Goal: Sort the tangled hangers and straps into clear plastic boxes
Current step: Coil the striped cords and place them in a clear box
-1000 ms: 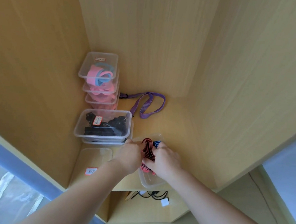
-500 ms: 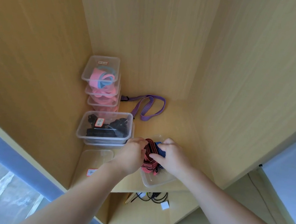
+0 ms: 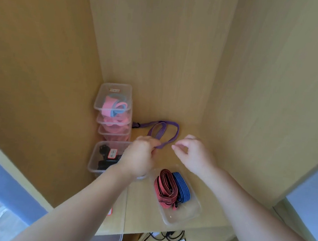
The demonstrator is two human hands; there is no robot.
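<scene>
1. Both hands are off the clear box point(image 3: 185, 217) at the front of the shelf point(image 3: 139, 206), where half a second ago they were pressing a bundle down. The red strap point(image 3: 164, 185) and blue strap point(image 3: 180, 187) now lie folded side by side inside it, uncovered.
2. The left hand point(image 3: 140, 158) now reaches further back and grips the near end of the purple strap point(image 3: 169, 123), which lies looped loose on the shelf near the back wall, in no box.
3. The right hand point(image 3: 193, 153) hovers just beside that loop with its fingers loosely curled, and it holds nothing.
4. The stack of boxes with pink straps point(image 3: 114, 104) and the box of black items point(image 3: 101, 159) stand where they did, against the left wall.
5. Judgement: the red and blue straps look done, and the purple strap is the next piece to fold and box. It seems to be the last loose one in sight.
</scene>
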